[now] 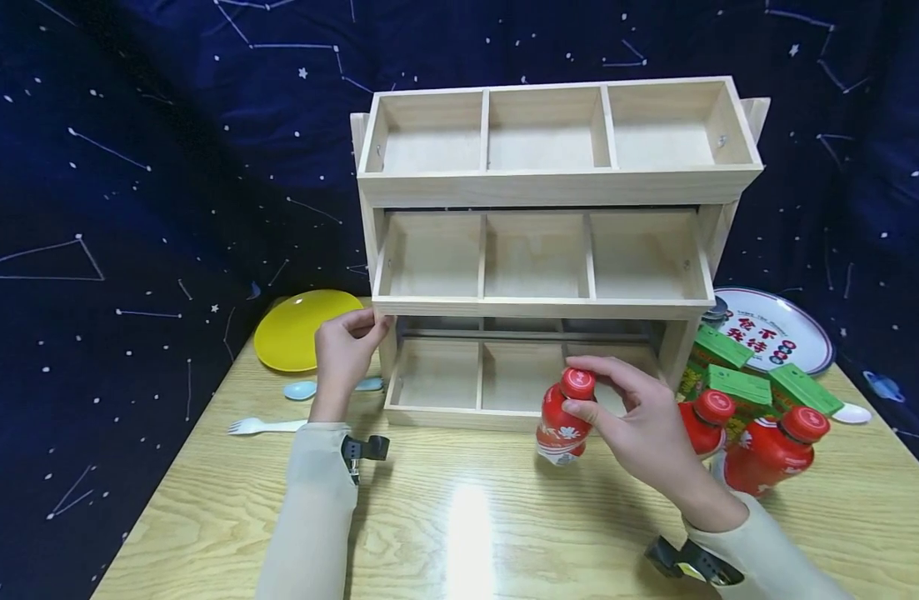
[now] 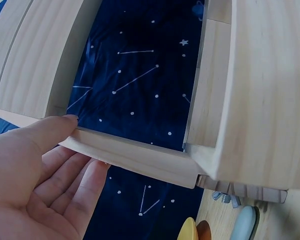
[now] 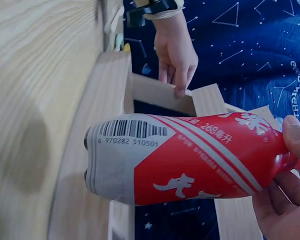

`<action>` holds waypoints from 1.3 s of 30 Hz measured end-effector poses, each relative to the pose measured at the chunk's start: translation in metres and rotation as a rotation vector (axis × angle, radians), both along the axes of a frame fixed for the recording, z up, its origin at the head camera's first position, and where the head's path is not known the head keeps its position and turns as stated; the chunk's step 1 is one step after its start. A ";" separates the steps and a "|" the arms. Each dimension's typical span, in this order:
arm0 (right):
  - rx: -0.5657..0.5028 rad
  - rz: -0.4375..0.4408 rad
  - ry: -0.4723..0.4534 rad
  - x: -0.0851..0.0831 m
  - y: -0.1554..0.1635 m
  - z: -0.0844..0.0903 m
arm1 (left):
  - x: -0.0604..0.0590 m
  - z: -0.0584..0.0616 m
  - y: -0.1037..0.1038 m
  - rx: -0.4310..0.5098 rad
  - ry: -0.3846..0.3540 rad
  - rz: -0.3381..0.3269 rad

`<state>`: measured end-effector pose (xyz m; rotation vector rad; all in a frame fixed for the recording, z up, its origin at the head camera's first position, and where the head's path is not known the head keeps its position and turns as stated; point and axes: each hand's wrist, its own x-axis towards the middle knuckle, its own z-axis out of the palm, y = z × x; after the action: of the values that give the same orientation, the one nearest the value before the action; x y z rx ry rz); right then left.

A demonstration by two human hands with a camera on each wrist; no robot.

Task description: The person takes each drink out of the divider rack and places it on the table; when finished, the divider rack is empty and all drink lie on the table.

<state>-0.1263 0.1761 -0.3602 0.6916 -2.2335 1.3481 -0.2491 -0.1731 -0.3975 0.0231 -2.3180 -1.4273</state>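
Right hand [image 1: 639, 417] pinching the red cap of a small red drink bottle [image 1: 560, 425], thumb and fingertips clamped on the top so the body hangs free just above the wooden tabletop [image 1: 459, 517], right in front of the lowest tier of the three-tier wooden rack [image 1: 549, 250]; seen in the right wrist view as the red-and-white labelled bottle [image 3: 190, 160] lying across the frame with fingers [image 3: 295, 137] at its neck end. Held by the cap, probably, to keep the hand clear of the tray's front lip. Left hand [image 1: 347, 350] gripping the left front corner of the middle tier, thumb on top and fingers [image 2: 65, 190] curled beneath the edge, apparently steadying the rack. Further out, two more red bottles [image 1: 774, 446] standing to the right with green cartons [image 1: 736, 383] behind them and a printed round tray [image 1: 781, 333] at the back; on the left a yellow plate [image 1: 297, 329], a pale blue spoon [image 1: 302, 389] and a white fork [image 1: 260, 426]
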 end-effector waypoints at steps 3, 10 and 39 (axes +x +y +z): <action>0.036 -0.044 -0.028 0.004 0.008 -0.004 | 0.000 0.001 -0.001 0.004 -0.002 0.001; 0.033 -0.063 -0.073 0.011 0.022 -0.014 | 0.002 0.000 -0.004 0.007 -0.014 -0.007; 0.094 0.057 -0.157 0.009 0.026 -0.022 | 0.005 -0.001 -0.011 -0.067 0.038 0.015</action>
<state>-0.1169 0.2022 -0.3822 0.7094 -2.4314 1.3746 -0.2444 -0.1838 -0.3989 -0.0065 -2.3283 -1.3300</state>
